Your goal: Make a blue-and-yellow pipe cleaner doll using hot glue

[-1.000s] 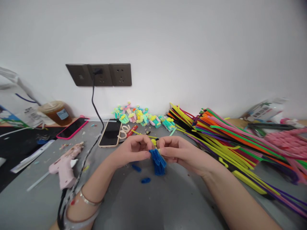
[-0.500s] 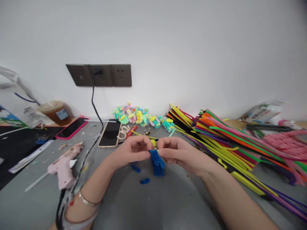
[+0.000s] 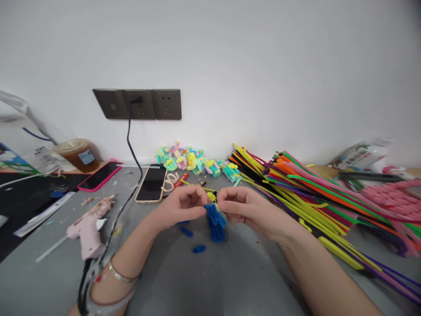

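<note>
A small blue pipe-cleaner figure [image 3: 216, 226] with a yellow top [image 3: 211, 197] is held between my two hands over the grey table. My left hand [image 3: 187, 204] pinches its upper left side between thumb and fingers. On the other side, my right hand [image 3: 237, 204] has thumb and forefinger closed at the figure's upper right, near a pale yellow bit. Short blue pipe-cleaner pieces [image 3: 199, 249] lie on the table just left of the figure. The fingertips partly cover the figure's upper part.
A pink glue gun [image 3: 88, 232] with its cord lies at left. Behind are two phones [image 3: 151, 184], a lidded drink cup [image 3: 79, 154] and several finished pastel pipe-cleaner pieces [image 3: 197, 162]. Bundles of coloured pipe cleaners [image 3: 305, 193] spread on the right, beside a yellow-handled tool [image 3: 340, 253].
My right fingers have shifted slightly, and more of the yellow top shows between my hands. The blue figure stays in nearly the same place.
</note>
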Action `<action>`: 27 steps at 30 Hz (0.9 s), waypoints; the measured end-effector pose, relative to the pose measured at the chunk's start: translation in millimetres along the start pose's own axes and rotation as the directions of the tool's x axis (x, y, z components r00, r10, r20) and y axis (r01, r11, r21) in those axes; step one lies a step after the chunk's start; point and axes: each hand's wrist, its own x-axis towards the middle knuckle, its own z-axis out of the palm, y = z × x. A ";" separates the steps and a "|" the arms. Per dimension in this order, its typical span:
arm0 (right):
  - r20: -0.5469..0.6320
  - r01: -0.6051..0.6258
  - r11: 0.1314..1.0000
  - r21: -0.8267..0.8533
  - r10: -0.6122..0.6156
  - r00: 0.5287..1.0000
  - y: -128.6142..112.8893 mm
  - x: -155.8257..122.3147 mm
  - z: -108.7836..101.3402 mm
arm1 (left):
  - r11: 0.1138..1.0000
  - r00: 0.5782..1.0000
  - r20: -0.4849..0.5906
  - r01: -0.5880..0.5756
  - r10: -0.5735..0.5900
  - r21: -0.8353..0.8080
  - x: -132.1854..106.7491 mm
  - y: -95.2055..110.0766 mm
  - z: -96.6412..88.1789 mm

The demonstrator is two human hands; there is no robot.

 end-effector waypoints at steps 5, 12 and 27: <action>0.015 -0.009 1.000 0.007 0.009 1.000 -0.9 -0.7 1.7 | 1.000 1.000 0.010 -0.005 0.004 0.012 0.1 0.2 0.5; 0.018 -0.009 1.000 -0.006 0.009 1.000 2.1 1.4 1.8 | 1.000 1.000 0.005 -0.009 0.009 0.030 0.8 2.2 1.5; -0.254 0.203 0.977 0.070 -0.180 0.950 -2.9 5.4 -9.9 | 0.996 0.951 -0.295 -0.091 0.091 0.012 3.1 -1.2 -12.6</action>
